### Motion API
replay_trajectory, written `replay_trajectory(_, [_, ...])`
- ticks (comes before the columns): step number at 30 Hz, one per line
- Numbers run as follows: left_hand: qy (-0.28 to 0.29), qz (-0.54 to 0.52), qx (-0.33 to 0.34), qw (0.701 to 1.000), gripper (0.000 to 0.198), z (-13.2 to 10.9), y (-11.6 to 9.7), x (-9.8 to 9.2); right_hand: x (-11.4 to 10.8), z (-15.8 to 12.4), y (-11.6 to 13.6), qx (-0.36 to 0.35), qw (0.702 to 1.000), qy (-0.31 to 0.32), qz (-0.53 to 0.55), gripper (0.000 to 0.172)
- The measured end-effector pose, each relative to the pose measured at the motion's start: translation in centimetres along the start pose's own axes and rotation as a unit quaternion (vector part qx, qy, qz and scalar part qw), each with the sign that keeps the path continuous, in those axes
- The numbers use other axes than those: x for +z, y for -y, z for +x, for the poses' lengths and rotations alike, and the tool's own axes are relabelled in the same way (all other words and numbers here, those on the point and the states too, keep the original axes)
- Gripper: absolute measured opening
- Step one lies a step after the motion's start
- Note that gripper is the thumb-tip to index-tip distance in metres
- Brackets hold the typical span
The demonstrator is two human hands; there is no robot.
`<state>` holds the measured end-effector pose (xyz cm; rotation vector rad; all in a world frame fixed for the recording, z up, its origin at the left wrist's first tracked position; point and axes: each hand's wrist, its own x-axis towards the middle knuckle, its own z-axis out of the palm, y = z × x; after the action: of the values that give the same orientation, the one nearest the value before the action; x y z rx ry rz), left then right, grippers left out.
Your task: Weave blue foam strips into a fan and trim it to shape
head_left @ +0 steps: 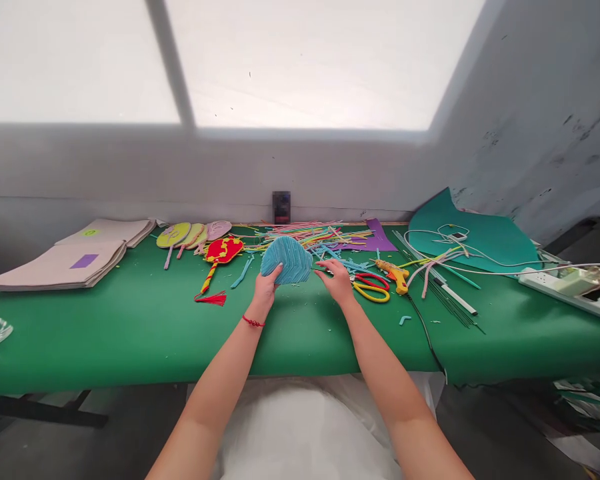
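My left hand (pixel 267 287) grips a blue ribbed fan-shaped panel (pixel 287 259) by its lower left edge, raised over the table. The panel seems built of rows of fuzzy pipe cleaners. At its right edge, my right hand (pixel 336 280) is closed in a pinch on a thin dark wire-like piece (pixel 319 269), largely covered by the fingers. Whether that piece touches the panel I cannot tell. Just right of this hand lie scissors with red and yellow handles (pixel 373 293) and a yellow glue gun (pixel 399 277). Blue pipe-cleaner offcuts (pixel 243 270) are scattered behind and beside the panel.
On the green table (pixel 155 333), a red-and-yellow tasselled fan (pixel 223 251) and several pastel fans (pixel 174 235) lie left of a pipe-cleaner heap (pixel 325 233). Cardboard sheets (pixel 55 263) occupy the far left. Dark wires (pixel 455 303), a teal sheet (pixel 480 243) and a power strip (pixel 545 283) are rightward.
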<state>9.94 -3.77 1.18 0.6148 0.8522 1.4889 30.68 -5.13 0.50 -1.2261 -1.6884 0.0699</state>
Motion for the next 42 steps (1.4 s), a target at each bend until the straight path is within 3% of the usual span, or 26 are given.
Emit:
replay_trajectory(5, [-0.010,-0.001,-0.016,1.000,0.043,-0.5,0.0,0.3,0.0,0.0,1.1,-0.031,0.999,-0.039,0.000,0.024])
replay_trajectory(11, [0.038,0.020,-0.017,0.999,0.047,-0.9,0.4,0.5,-0.6,0.0,1.3,-0.026,0.989,-0.141,-0.044,0.023])
replay_trajectory(15, [0.073,0.037,-0.008,0.997,0.047,-1.2,0.4,0.7,-0.5,0.2,3.0,-0.030,0.979,-0.174,-0.100,0.022])
replay_trajectory(22, [0.100,0.042,0.003,0.994,0.048,-1.8,0.1,1.0,0.5,1.0,5.7,-0.077,0.976,-0.162,-0.120,0.018])
replay_trajectory(32, [0.087,0.034,0.004,0.996,0.048,-1.5,0.3,0.9,0.7,1.8,4.8,-0.054,0.982,-0.163,-0.082,0.021])
replay_trajectory(42, [0.095,0.048,0.010,0.994,0.049,-1.5,0.2,0.7,0.7,2.2,5.0,-0.079,0.983,-0.156,-0.060,0.018])
